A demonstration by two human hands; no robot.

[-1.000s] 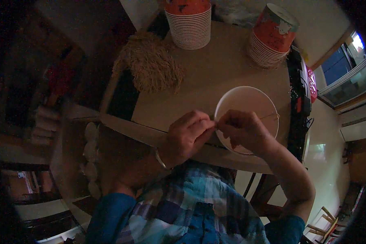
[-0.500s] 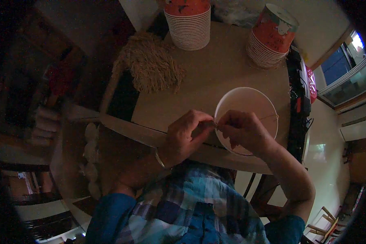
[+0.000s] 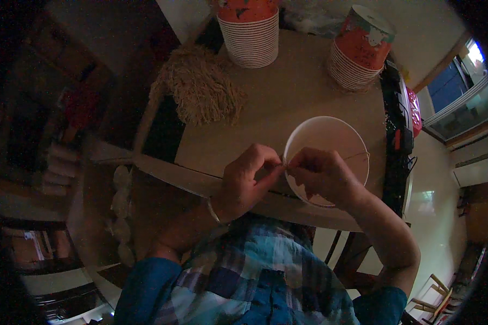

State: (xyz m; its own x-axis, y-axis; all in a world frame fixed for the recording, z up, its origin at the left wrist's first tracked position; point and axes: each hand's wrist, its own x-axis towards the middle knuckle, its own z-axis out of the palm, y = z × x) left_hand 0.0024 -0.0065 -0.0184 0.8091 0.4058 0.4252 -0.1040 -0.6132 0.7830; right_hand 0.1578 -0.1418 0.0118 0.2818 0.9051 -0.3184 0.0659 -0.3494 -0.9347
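An open, white-walled paper bucket [image 3: 331,127] stands near the front edge of the cardboard-topped table. At the left side of its rim, the fingertips of my left hand [image 3: 249,176] and my right hand [image 3: 325,172] meet in a pinch. A thin string [image 3: 358,155] is fastened at the right rim and runs across the opening toward my right hand, which closes on it. What my left fingertips hold is too small and dark to make out. My left hand stays outside the bucket; my right hand reaches over its opening.
Behind my left hand lies a thick bundle of tan strings [image 3: 203,89]. Two stacks of nested paper buckets, one at the back middle [image 3: 249,40] and one at the back right [image 3: 358,54], stand on the cardboard [image 3: 287,86]. Dark items [image 3: 397,146] line the table's right side.
Both pinching hands stay at the left rim, with only a slight shift of the fingertips. The string inside the bucket shows a little more plainly.
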